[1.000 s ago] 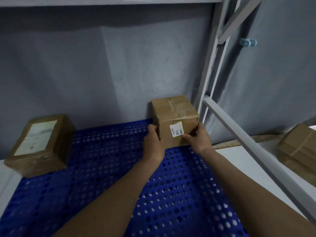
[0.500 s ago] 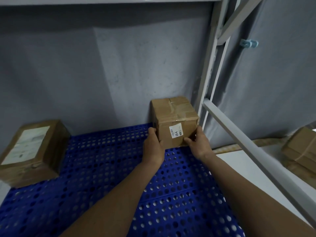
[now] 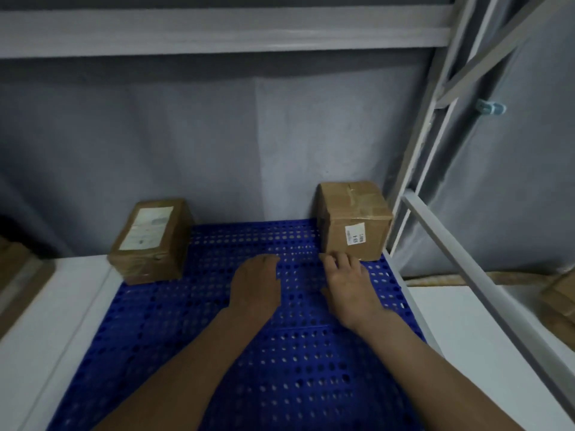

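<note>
A taped cardboard box [image 3: 353, 222] with a small white label stands at the back right corner of the blue perforated pallet [image 3: 236, 337], against the grey wall. My right hand [image 3: 350, 286] lies just in front of it, fingers relaxed and holding nothing. My left hand [image 3: 256, 284] hovers over the pallet to the left of the right hand, fingers loose and empty. A second cardboard box [image 3: 152, 239] with a large white label sits at the pallet's back left corner.
A grey metal rack upright [image 3: 435, 119] and a slanted rail [image 3: 466, 269] run along the right side. A shelf beam [image 3: 217, 32] crosses overhead. White floor [image 3: 46, 321] flanks the pallet. More cartons [image 3: 560, 293] lie at the far right.
Both hands have let go of the labelled box and drawn back toward me. The box stays in the back right corner. The view has pulled back and shifted, showing more of the left box.
</note>
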Available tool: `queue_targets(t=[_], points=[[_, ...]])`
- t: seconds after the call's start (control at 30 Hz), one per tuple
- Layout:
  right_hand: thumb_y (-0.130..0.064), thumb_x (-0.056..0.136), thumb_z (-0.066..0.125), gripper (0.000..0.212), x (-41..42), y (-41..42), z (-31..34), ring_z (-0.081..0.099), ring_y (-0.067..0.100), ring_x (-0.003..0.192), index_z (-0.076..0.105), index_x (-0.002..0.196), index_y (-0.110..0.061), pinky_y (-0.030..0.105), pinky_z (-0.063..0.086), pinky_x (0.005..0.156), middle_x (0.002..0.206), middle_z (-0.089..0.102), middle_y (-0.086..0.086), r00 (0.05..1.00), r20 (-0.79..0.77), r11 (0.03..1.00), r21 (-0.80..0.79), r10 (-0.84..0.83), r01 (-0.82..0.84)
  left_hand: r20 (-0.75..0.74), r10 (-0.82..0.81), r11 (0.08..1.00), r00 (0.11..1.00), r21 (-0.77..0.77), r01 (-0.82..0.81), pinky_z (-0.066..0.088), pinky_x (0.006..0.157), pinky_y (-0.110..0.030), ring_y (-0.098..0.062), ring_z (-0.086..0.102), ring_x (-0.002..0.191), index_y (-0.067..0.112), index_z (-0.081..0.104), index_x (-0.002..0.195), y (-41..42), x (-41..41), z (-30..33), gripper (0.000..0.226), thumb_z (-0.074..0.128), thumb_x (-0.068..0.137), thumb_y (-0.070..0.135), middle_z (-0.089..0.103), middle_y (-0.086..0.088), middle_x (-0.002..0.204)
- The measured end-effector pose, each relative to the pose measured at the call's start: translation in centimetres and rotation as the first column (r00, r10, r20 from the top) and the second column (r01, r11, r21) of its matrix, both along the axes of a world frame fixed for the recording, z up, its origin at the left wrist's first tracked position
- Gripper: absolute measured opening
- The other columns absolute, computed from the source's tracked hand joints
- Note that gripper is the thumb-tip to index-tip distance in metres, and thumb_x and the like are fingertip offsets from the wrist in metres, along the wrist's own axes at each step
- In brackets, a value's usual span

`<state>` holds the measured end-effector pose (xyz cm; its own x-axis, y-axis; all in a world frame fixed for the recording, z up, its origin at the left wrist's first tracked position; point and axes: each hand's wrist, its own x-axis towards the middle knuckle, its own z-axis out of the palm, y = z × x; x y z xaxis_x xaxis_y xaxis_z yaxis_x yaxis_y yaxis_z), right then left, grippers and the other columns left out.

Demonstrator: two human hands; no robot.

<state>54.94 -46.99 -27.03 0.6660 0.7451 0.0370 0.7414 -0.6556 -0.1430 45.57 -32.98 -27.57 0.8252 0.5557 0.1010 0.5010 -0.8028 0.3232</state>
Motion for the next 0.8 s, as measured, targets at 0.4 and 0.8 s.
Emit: queue_targets(t=[0.4, 0.8], points=[[-0.034, 0.097, 0.049, 0.068, -8.0, 8.3, 6.0, 0.013, 0.031, 0.144, 0.009, 0.152, -0.025, 0.046, 0.017, 0.117, 0.157, 0.013, 0.007, 0.974, 0.048, 0.975, -0.040, 0.221, -0.219, 0.134, 0.155, 0.962, 0.979, 0.207, -0.180, 0.052, 0.075, -0.031, -0.027, 0.066, 0.087, 0.007, 0.068, 0.105, 5.9, -13.5, 6.1, 0.023, 0.071, 0.082, 0.011, 0.069, -0.010, 0.101], [-0.030, 0.097, 0.049, 0.062, -23.6, 17.8, 10.9, 0.019, 0.025, 0.140, 0.015, 0.150, -0.026, 0.041, 0.020, 0.114, 0.154, 0.019, 0.005, 0.858, 0.065, 0.851, 0.112, 0.510, -0.514, 0.137, 0.411, 0.871, 0.901, 0.232, -0.432, 0.040, 0.093, -0.028, -0.022, 0.055, 0.117, 0.019, 0.055, 0.128, 11.6, -31.1, 10.9, 0.035, 0.051, 0.095, 0.029, 0.058, -0.003, 0.127]])
